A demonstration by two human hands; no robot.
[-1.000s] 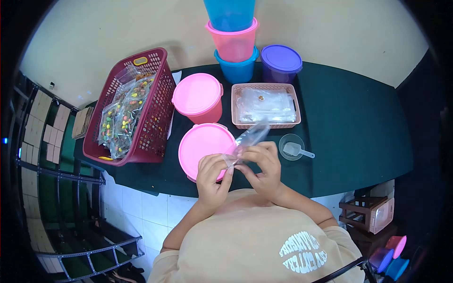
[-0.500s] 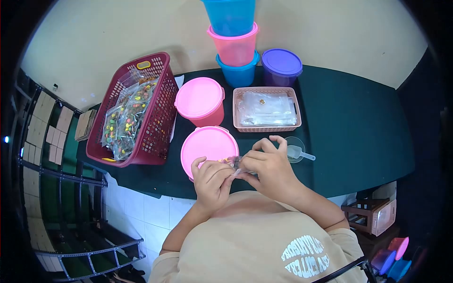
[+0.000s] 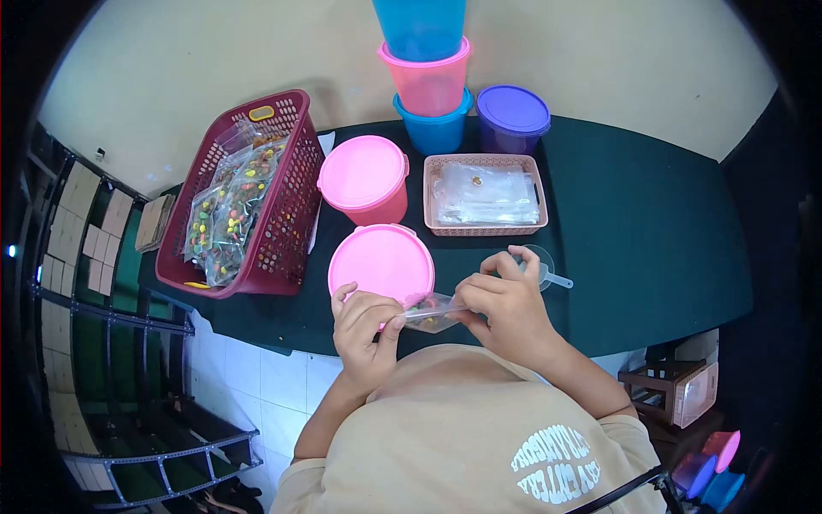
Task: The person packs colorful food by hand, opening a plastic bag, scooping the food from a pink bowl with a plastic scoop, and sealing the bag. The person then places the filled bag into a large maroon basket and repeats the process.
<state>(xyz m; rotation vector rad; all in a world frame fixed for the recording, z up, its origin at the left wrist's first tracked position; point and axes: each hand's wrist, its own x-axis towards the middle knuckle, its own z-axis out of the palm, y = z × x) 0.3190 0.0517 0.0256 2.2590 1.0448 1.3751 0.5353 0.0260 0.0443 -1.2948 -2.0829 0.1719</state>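
Between my two hands a small clear plastic bag (image 3: 431, 319) with colourful candies inside is stretched along its top edge. My left hand (image 3: 366, 330) pinches its left end between thumb and fingers. At the other end my right hand (image 3: 505, 304) grips the bag, fingers curled. Just beyond the bag, a tub with a pink lid (image 3: 381, 261) stands close to my left hand. Partly hidden behind my right hand is a clear scoop (image 3: 548, 276) lying in a round, see-through dish.
A maroon basket (image 3: 300, 184) at the left holds several filled candy bags. Another pink-lidded tub (image 3: 364, 176) stands behind. A pink tray (image 3: 485, 230) holds empty clear bags. Stacked tubs (image 3: 425, 77) and a purple-lidded tub (image 3: 512, 111) line the wall. Shelving (image 3: 128, 325) stands left.
My hands have moved apart, my left to the left and my right to the right. The bag between them is now pulled straight and more of it shows.
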